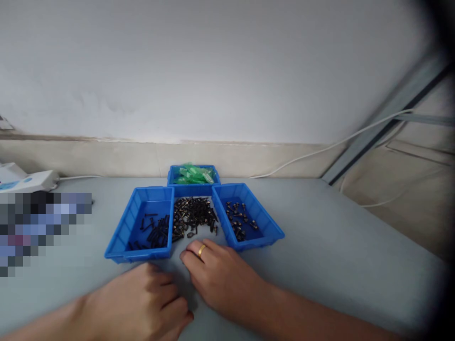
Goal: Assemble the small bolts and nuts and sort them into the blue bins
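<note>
My left hand [149, 300] is curled closed over the table, in front of the left blue bin [122, 232]. Whatever its fingers might hold is hidden. My right hand [220, 272], with a gold ring, has its fingers bent and pressed together near the tabletop; I cannot make out anything in them. Just beyond it lies a heap of dark screws [195, 210] between the bins. Long black screws [158, 232] are inside the left bin. Shorter screws with wide heads [240, 215] lie scattered in the right blue bin [265, 225].
Behind the heap stands a third blue bin [194, 190] with green plastic bags [195, 174] in it. A white power strip [31, 181] is at the far left. A white cable [313, 154] runs along the wall to a metal frame [369, 123] at the right.
</note>
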Motion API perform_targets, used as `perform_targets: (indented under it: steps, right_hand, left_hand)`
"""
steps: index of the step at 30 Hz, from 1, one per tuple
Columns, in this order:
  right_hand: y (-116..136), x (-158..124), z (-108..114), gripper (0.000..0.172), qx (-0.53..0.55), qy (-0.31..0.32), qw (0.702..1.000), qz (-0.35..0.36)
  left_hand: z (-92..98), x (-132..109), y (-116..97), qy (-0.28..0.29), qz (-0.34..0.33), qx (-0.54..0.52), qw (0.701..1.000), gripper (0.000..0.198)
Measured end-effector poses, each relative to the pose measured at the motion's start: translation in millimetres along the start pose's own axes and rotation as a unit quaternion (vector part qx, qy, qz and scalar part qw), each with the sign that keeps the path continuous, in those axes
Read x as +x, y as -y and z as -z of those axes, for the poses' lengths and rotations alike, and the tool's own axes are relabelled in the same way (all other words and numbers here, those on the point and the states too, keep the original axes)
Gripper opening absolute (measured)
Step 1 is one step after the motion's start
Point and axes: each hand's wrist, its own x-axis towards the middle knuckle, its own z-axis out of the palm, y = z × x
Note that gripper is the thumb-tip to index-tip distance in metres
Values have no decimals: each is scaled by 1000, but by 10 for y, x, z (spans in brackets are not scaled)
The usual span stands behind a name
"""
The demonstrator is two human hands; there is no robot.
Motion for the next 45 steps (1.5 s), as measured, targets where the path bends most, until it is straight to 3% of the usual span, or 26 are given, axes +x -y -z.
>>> perform_targets:
  steps: [15, 30, 39, 45]
  right_hand:
    - [-43, 38, 32, 6, 63, 10, 998, -8]
    - [-70, 34, 2, 7, 66, 8, 998, 2]
    - [-61, 45, -7, 1, 57, -5, 998, 11]
    - [-57, 36, -6, 6, 58, -2, 998, 2]
  left_hand:
    - [3, 12, -12, -23, 11, 3, 1000, 48]
    - [-53, -41, 3, 31, 52, -43, 997, 42]
    - [-58, -48, 2, 42, 53, -40, 997, 42]
    - [-49, -23, 6, 31, 52, -46, 997, 46]
